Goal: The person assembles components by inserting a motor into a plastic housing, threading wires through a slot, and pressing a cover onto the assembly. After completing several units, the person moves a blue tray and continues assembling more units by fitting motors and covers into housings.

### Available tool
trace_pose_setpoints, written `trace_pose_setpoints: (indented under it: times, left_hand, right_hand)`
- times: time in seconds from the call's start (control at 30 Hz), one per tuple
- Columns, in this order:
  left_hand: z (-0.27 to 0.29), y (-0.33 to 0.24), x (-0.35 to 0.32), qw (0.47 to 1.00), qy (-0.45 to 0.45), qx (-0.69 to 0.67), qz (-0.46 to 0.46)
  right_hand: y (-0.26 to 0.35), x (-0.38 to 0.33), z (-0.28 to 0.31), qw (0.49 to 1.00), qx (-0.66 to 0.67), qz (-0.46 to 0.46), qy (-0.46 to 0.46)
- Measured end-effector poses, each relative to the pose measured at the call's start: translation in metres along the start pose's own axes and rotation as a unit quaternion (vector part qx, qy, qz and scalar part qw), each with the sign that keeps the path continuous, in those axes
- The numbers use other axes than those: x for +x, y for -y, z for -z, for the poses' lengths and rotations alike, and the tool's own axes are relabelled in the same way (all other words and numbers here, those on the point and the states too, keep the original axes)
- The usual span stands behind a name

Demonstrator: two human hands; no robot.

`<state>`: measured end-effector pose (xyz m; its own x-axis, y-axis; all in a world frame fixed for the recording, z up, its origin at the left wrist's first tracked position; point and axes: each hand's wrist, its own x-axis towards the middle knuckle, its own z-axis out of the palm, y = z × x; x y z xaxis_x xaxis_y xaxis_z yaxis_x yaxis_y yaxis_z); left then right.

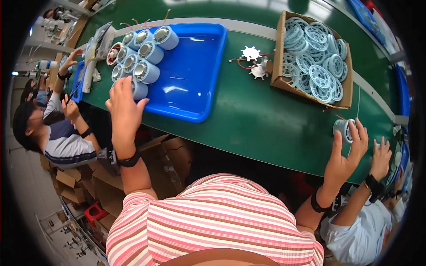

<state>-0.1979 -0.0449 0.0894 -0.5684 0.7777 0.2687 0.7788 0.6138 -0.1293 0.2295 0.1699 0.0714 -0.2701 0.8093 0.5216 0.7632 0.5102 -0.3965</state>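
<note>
My left hand (124, 106) reaches to the near left corner of a blue tray (195, 75) and rests on a pale blue cylindrical fan part (140, 90) there. Several more of these cylinders (144, 51) lie in rows at the tray's left end. My right hand (347, 153) is at the right on the green belt (266, 124), its fingers closed around a single pale blue cylinder (342, 128) with a thin wire. My striped shirt fills the bottom of the view.
A cardboard box (278, 66) of round pale blue grilles stands at the back right. Two white impellers with red wires (255, 62) lie left of it. A person sits at my left, another person's hand (381, 157) is at my right. Cartons sit under the table.
</note>
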Motion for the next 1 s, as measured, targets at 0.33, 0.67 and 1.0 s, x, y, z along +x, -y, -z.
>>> trace_pose_setpoints:
  times: [0.33,0.67,1.0]
  left_hand:
    - [0.019,0.009,0.003,0.997,0.05,-0.053,-0.033]
    - [0.039,-0.141,-0.015,0.859,0.034,-0.39,-0.329]
    - [0.013,-0.195,-0.03,0.865,0.095,-0.432,-0.239]
  right_hand:
    - [0.017,0.104,-0.059,0.971,0.008,0.211,0.109]
    - [0.042,0.081,-0.042,0.972,0.181,0.138,-0.052]
    - [0.028,-0.019,-0.042,0.952,0.225,-0.063,0.198]
